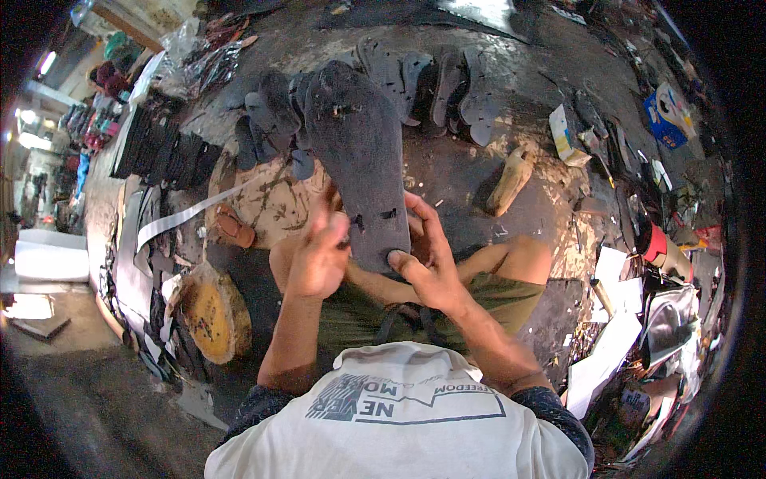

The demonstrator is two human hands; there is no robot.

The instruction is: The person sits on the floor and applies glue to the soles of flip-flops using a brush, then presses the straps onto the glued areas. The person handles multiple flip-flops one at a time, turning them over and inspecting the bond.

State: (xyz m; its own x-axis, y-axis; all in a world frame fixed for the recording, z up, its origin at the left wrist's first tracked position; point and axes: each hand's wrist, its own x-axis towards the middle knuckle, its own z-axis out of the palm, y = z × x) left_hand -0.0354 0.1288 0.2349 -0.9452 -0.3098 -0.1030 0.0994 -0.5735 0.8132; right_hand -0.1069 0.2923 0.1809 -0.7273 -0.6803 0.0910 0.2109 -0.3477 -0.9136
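I hold a dark grey sandal sole [361,152] upright in front of me, its heel end down between both hands. My left hand [317,257] grips its lower left edge, fingers curled. My right hand [427,259] clasps the lower right edge, thumb pressed on the sole's face near a slot. Small cut slots show in the sole near the heel and near the toe. Dark straps [403,319] lie on my lap under the hands.
Several more dark soles [435,84] lie in a row on the floor beyond. A round wooden block [211,311] sits at my left, a wooden shoe last [511,180] at the right. Paper scraps, a blue box [665,120] and tools crowd the right side.
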